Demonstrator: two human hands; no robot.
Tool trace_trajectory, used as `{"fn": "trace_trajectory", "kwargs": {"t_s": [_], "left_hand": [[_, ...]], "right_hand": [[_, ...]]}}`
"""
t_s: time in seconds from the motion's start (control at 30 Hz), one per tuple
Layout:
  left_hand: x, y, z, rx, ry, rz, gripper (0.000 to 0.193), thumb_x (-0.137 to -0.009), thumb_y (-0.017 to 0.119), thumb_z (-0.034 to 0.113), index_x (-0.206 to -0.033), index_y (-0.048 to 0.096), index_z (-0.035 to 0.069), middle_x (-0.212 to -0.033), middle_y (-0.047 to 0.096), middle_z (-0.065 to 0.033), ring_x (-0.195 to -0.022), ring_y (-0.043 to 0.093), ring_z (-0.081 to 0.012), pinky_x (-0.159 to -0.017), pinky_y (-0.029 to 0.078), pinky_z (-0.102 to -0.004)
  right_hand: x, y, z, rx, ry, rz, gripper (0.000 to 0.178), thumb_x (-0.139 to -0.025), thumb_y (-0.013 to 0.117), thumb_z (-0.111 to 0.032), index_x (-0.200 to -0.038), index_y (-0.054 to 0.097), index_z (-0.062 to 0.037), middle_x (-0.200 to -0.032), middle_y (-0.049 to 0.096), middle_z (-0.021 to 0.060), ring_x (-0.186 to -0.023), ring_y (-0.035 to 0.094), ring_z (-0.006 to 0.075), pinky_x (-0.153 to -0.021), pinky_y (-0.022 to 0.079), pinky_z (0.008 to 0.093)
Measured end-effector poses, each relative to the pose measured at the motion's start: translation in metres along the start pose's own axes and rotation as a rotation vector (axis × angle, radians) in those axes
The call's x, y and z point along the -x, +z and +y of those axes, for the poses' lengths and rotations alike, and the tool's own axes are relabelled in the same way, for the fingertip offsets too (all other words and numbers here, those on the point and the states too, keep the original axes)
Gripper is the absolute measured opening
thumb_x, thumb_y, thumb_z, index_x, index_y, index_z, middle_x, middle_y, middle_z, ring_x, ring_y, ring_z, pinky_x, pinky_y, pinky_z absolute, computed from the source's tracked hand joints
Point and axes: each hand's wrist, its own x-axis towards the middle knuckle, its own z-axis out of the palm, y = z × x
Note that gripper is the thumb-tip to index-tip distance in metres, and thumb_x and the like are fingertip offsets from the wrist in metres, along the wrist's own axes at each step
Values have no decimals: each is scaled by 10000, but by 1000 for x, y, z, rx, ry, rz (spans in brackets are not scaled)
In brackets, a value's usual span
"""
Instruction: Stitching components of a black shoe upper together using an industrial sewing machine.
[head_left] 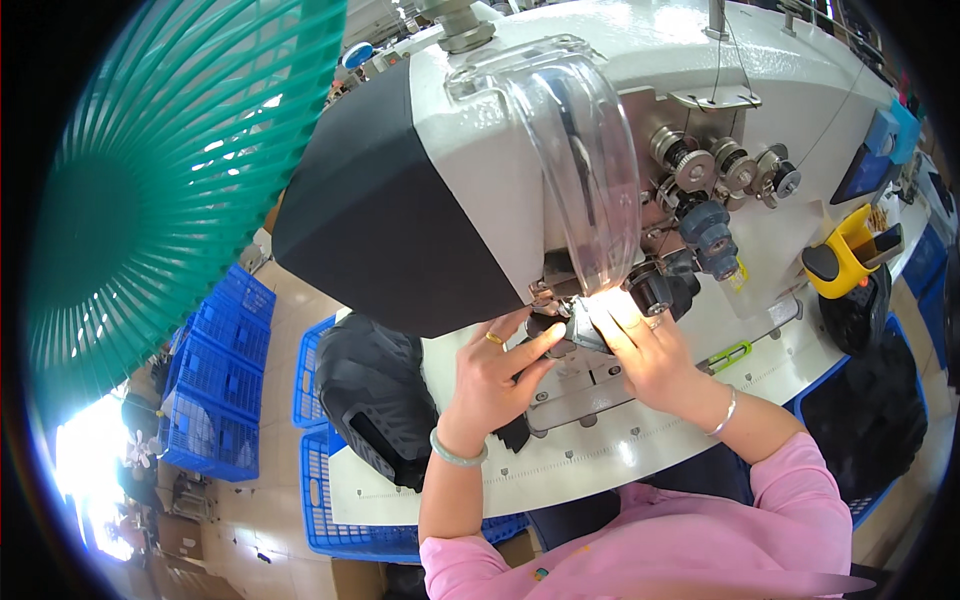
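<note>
left hand (495,372) and right hand (645,352) at sewing machine (470,150), black ribbed piece (372,385) nearby, each grip unclear

Bright light bleaches part of the right hand (655,360) near centre; glare blows out lower left; fisheye distortion bends the table (540,482) below centre.

Well left of the left grip (487,378), stacked blue crates (212,435) stand on a glossy tan tiled floor (285,500); farther left glows a patch of white glare (92,480). A green fan guard (190,130) looms up and left of the grip, a pale table (620,455) spreading beneath it.
</note>
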Motion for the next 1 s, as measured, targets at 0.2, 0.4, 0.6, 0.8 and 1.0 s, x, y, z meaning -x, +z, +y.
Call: {"fn": "trace_trajectory", "kwargs": {"t_s": [0.2, 0.4, 0.6, 0.8, 1.0], "left_hand": [[-3, -7, 14, -64, -17, -72, 449, -636, 837, 78, -1073, 754, 138, -1221, 665, -112, -1128, 605, -331, -760, 555, -372], [-5, -4, 15, -176, 26, -38, 396, -638, 834, 124, -1025, 751, 109, -1163, 668, -122, -1062, 617, -325, -844, 533, -381], [-5, 7, 1, -35, -22, 56, 444, -602, 831, 96, -1034, 729, 107, -1106, 672, -149, -1033, 621, -345, -889, 502, -409], [-3, 3, 4, 5, -19, -1, 463, -599, 835, 89, -1046, 717, 86, -1110, 692, -186, -1075, 640, -403, -922, 532, -409], [-4, 5, 8, 6, -15, 9, 495, -584, 853, 106, -1063, 732, 87, -1181, 679, -196, -1140, 624, -404, -948, 529, -391]], "right_hand": [[4, 21, 9, -83, -27, 169, 416, -696, 603, -14, -1101, 646, 71, -1106, 630, 195, -1112, 581, 395, -992, 478, 534], [1, 21, 15, -129, -32, 169, 371, -695, 599, 0, -1059, 647, 51, -1078, 633, 194, -1093, 584, 401, -978, 480, 539], [2, 19, 16, -136, -7, 96, 374, -699, 606, 14, -1069, 650, 43, -1075, 636, 181, -1087, 590, 399, -984, 474, 541], [-1, 19, 14, -185, -23, 162, 408, -722, 607, -5, -1125, 660, 35, -1050, 654, 169, -1044, 614, 377, -997, 468, 536], [0, 20, 13, -173, -25, 161, 386, -762, 595, -31, -1136, 657, 44, -1045, 657, 166, -1028, 619, 368, -1000, 467, 533]]}}
